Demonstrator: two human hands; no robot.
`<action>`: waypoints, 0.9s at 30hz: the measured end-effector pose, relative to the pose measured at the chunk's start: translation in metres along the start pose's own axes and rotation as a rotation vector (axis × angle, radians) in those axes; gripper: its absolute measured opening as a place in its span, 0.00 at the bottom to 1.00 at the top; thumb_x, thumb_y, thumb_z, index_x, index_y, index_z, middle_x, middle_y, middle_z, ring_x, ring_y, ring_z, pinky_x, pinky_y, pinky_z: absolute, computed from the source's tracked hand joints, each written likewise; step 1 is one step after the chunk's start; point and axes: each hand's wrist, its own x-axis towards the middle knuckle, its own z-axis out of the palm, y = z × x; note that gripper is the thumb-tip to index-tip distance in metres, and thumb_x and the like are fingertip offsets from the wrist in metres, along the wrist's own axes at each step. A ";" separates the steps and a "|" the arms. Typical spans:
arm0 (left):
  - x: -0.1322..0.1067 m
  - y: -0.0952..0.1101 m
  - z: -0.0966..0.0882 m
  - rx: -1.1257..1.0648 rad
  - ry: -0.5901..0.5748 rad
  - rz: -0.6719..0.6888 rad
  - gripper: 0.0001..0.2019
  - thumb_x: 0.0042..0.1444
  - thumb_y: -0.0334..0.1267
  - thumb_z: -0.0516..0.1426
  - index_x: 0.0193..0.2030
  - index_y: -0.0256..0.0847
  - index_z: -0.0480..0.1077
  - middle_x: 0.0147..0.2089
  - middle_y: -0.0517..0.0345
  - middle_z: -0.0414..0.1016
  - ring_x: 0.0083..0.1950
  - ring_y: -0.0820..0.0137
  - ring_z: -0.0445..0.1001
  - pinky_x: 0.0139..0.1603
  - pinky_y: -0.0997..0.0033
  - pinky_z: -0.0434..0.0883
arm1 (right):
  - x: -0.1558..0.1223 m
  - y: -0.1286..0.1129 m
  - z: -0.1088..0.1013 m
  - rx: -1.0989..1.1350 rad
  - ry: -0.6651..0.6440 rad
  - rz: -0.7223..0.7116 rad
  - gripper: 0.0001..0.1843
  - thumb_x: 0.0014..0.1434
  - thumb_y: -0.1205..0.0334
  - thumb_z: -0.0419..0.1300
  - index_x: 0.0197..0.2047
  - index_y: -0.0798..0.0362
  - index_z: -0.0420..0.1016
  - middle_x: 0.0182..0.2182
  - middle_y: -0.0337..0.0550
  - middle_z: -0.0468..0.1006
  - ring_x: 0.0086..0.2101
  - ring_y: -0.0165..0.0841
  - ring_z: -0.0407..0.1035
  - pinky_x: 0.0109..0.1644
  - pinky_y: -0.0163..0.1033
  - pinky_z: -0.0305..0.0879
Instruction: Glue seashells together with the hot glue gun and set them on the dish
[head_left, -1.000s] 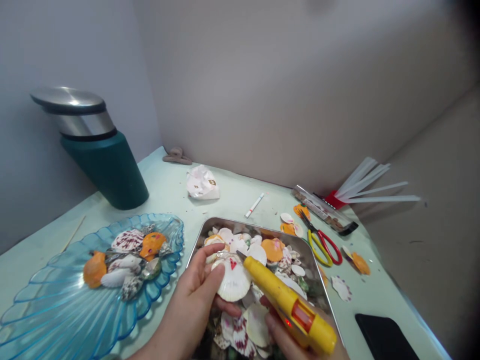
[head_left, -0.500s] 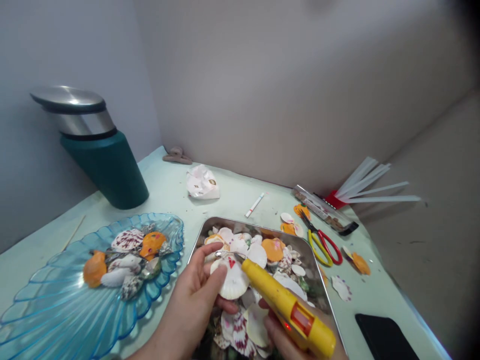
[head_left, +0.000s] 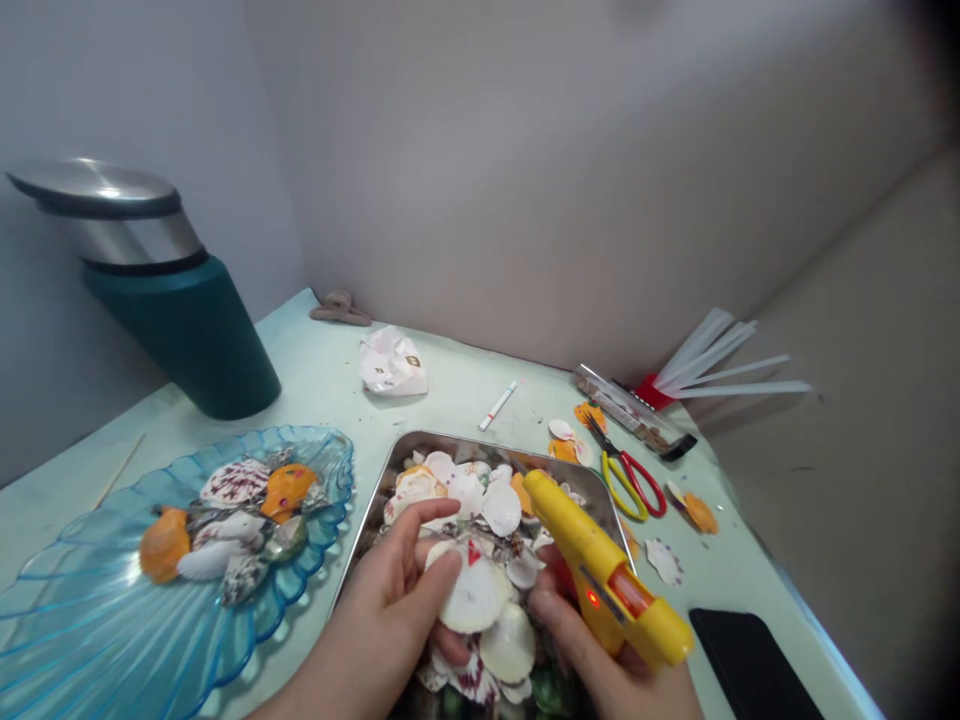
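Observation:
A white scallop shell (head_left: 475, 594) with a small red mark near its top is pinched between the thumb and fingers of my left hand (head_left: 405, 590). My right hand (head_left: 592, 640) is wrapped round the handle of a yellow hot glue gun (head_left: 577, 530), whose small red light glows. The gun's nozzle points up and to the left, apart from the held shell. Below both hands lies a metal tray (head_left: 442, 438) heaped with white, orange and purple-streaked shells. Part of the heap is hidden by my hands and the gun.
On the left is a blue shell-shaped dish (head_left: 90, 620) holding several shells, with a green bottle (head_left: 202, 340) behind it. Red-and-yellow scissors (head_left: 634, 480), a marker (head_left: 498, 406), crumpled paper (head_left: 392, 362) and glue sticks (head_left: 712, 365) lie further back. A black phone-like slab (head_left: 750, 660) sits at right.
The glue gun has moved away from the held shell, up and to the right. The shell in my left hand is slightly lower. The whole view has shifted a little.

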 end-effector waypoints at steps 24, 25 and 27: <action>-0.005 0.006 0.001 0.003 -0.095 -0.173 0.25 0.53 0.51 0.57 0.55 0.42 0.63 0.30 0.60 0.75 0.21 0.72 0.75 0.25 0.77 0.64 | -0.001 0.004 0.003 0.085 -0.122 0.037 0.09 0.51 0.55 0.64 0.31 0.52 0.74 0.26 0.40 0.78 0.26 0.32 0.72 0.28 0.32 0.70; -0.004 0.006 0.001 0.005 -0.092 -0.173 0.25 0.53 0.51 0.57 0.55 0.42 0.63 0.29 0.60 0.74 0.22 0.72 0.76 0.26 0.77 0.64 | -0.001 0.003 0.003 0.085 -0.125 0.038 0.09 0.51 0.55 0.64 0.31 0.52 0.74 0.27 0.40 0.78 0.26 0.32 0.72 0.28 0.32 0.70; -0.004 0.006 0.001 0.002 -0.094 -0.170 0.25 0.52 0.51 0.58 0.54 0.42 0.64 0.29 0.61 0.74 0.22 0.71 0.75 0.26 0.77 0.65 | -0.001 0.003 0.003 0.092 -0.130 0.046 0.10 0.51 0.54 0.64 0.33 0.51 0.74 0.27 0.40 0.78 0.27 0.33 0.73 0.29 0.33 0.71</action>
